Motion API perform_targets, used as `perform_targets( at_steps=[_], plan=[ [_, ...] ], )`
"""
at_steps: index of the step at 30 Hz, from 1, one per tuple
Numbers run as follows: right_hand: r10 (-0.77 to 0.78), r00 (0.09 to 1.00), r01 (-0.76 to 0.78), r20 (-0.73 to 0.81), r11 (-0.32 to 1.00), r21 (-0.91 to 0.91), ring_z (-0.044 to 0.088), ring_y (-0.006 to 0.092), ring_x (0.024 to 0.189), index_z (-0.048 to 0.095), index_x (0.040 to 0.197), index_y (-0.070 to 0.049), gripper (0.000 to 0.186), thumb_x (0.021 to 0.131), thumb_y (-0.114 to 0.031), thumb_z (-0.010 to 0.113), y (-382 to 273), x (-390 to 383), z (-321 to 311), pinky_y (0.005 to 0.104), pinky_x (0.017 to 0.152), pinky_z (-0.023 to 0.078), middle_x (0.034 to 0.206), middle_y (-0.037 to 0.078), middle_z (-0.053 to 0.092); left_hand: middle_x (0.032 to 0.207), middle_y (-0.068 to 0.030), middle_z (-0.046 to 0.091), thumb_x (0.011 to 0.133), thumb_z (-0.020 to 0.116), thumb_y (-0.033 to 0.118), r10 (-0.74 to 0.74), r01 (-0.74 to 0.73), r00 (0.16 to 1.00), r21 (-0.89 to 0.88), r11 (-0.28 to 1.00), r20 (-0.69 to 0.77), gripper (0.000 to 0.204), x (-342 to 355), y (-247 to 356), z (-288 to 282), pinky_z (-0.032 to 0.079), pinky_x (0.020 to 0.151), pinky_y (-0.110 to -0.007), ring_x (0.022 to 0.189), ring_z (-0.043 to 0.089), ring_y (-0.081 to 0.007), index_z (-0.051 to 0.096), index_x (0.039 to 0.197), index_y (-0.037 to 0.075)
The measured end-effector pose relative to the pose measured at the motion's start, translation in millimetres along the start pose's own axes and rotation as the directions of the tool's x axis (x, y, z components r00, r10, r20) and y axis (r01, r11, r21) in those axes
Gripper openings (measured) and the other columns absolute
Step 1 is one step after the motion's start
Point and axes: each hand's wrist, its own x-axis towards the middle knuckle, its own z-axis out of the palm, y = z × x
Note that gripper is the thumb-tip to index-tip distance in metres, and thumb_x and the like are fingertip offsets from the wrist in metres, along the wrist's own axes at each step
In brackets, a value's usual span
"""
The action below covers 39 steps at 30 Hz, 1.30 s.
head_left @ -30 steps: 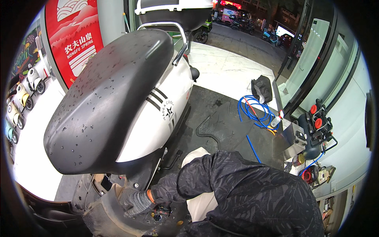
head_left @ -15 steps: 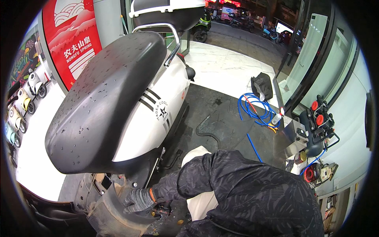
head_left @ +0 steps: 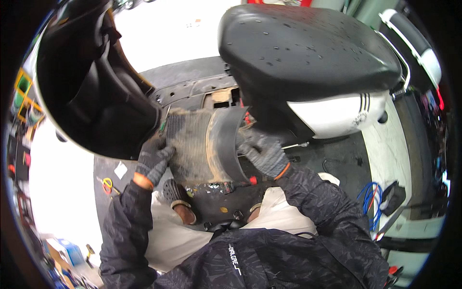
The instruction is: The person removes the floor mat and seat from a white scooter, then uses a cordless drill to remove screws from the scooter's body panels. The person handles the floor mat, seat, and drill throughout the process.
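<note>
Floor panel (head_left: 190, 144): ribbed, dust-caked, curving at right; I view it lower left of scooter seat (head_left: 308, 53). Left hand (head_left: 155, 163) grips left edge, right hand (head_left: 265, 154) curved end; right fingertips hidden.

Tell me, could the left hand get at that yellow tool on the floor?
Probably yes: nothing covers the yellow tool, left of the left hand, though that hand is busy at the ribbed panel's edge.

The head-worn fisheye looks steeply down past the wearer's jacket (head_left: 269, 260) at six o'clock, fairly near the ribbed panel (head_left: 190, 144) around the dial's centre, a scooter seat (head_left: 310, 50) toward one o'clock.
</note>
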Motion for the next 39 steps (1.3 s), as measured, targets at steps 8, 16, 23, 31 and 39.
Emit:
perform_targets(
  at_steps=[8, 16, 23, 31, 39],
  plan=[
    [-0.311, 0.87, 0.425, -0.382, 0.866, 0.264, 0.06, 0.0161, 0.065, 0.063, 0.085, -0.004, 0.014, 0.099, 0.002, 0.065, -72, 73, -101, 0.0296, 0.062, 0.052, 0.069, 0.005, 0.057, 0.087, -0.0086, 0.072, 0.093, 0.066, 0.013, -0.141, 0.139, 0.988, -0.04, 0.989, -0.06, 0.025, 96, -16, -19, 0.055, 0.064, -0.035, 0.07, 0.065, -0.0186, 0.072, 0.108, -0.006],
    [-0.269, 0.858, 0.124, -0.437, 0.935, -0.333, 0.073, 0.0228, 0.075, 0.077, 0.097, -0.002, 0.031, 0.099, -0.031, 0.068, -112, 258, -189, 0.0336, 0.072, 0.056, 0.085, 0.012, 0.078, 0.108, -0.0162, 0.071, 0.095, 0.07, 0.021, -0.17, 0.179, 0.984, -0.307, 0.935, 0.055, 0.031, 218, -99, 53, 0.061, 0.078, -0.041, 0.089, 0.071, -0.0302, 0.068, 0.117, -0.001],
    [-0.1, 0.936, -0.03, -0.338, 0.932, -0.36, 0.064, 0.0129, 0.066, 0.073, 0.082, 0.001, 0.036, 0.1, -0.03, 0.067, -65, 319, -179, 0.0317, 0.063, 0.051, 0.073, 0.009, 0.071, 0.139, -0.0154, 0.062, 0.093, 0.073, 0.034, -0.392, 0.443, 0.868, -0.118, 0.889, 0.306, 0.055, 264, -146, 80, 0.052, 0.101, -0.041, 0.123, 0.06, -0.0296, 0.061, 0.135, 0.001],
    [-0.165, 0.895, 0.027, -0.415, 0.948, -0.319, 0.061, 0.0124, 0.066, 0.074, 0.082, 0.002, 0.035, 0.099, -0.028, 0.069, -50, 322, -192, 0.0311, 0.064, 0.05, 0.072, 0.008, 0.071, 0.129, -0.016, 0.068, 0.094, 0.064, 0.038, -0.29, 0.284, 0.923, 0.059, 0.957, 0.254, 0.045, 286, -181, 125, 0.048, 0.098, -0.044, 0.119, 0.062, -0.0352, 0.07, 0.124, 0.006],
    [-0.055, 0.92, 0.056, -0.389, 0.998, -0.01, 0.056, 0.0083, 0.064, 0.074, 0.081, 0.0, 0.033, 0.098, -0.029, 0.072, -58, 319, -183, 0.0277, 0.06, 0.046, 0.071, 0.002, 0.067, 0.159, -0.0126, 0.046, 0.095, 0.063, 0.058, -0.532, 0.574, 0.81, -0.144, 0.806, 0.246, 0.074, 240, -103, 132, 0.037, 0.115, -0.041, 0.143, 0.045, -0.0316, 0.053, 0.15, 0.009]
  ],
)
